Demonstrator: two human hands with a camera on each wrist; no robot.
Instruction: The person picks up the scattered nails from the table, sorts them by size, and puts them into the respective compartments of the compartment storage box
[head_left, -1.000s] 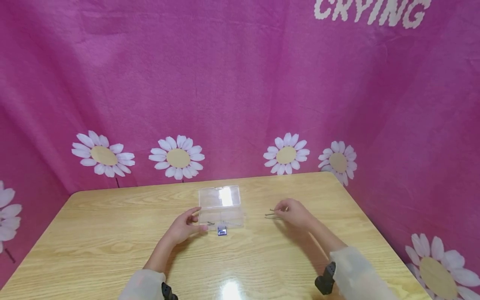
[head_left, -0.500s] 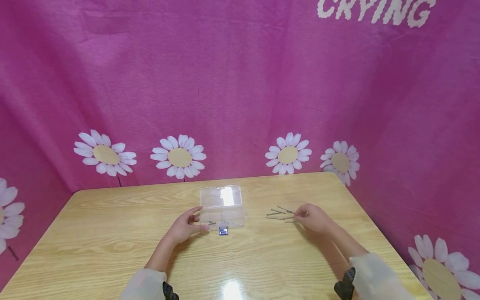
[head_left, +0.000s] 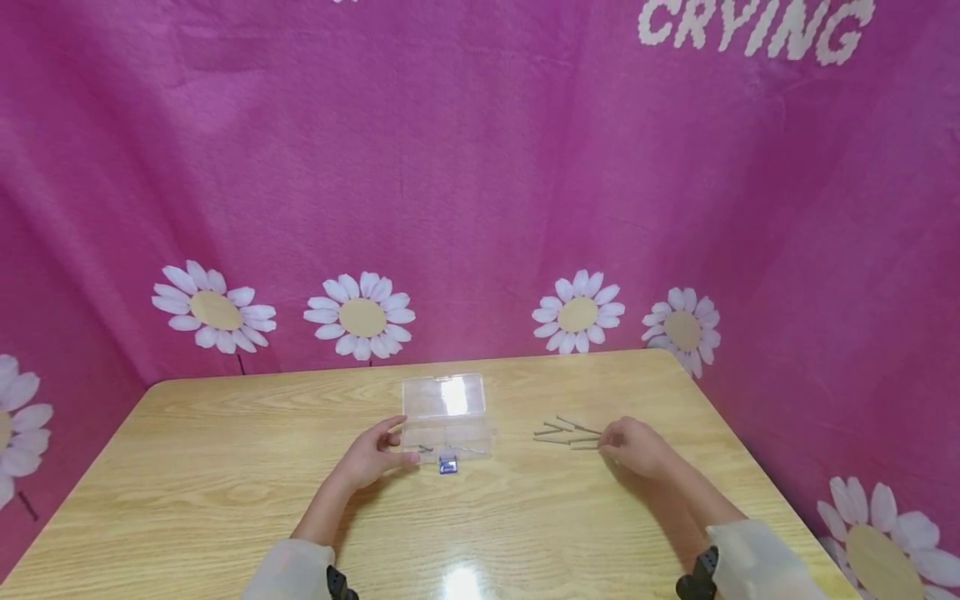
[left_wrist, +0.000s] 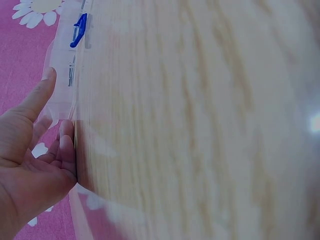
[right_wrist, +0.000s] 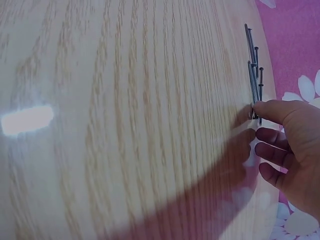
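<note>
A clear plastic box (head_left: 468, 435) stands on the table with its lid (head_left: 427, 398) raised at the back and a blue latch (head_left: 447, 466) in front. My left hand (head_left: 371, 457) holds its left end, thumb at the front corner and forefinger toward the back. Small dark nails (head_left: 425, 450) lie inside it. To the right, several long metal nails (head_left: 551, 441) lie loosely spread on the table. My right hand (head_left: 639, 447) is at their right ends. In the right wrist view its thumb and forefinger pinch at the end of a nail (right_wrist: 254, 82); the other fingers curl loosely.
The light wood table (head_left: 480, 525) shows a bright glare spot near its front. A pink curtain (head_left: 465, 183) with printed daisies hangs right behind the table and along its sides.
My right hand has moved right, from over the nails to their right ends, and the nails now lie spread out in view. My left hand stays on the box.
</note>
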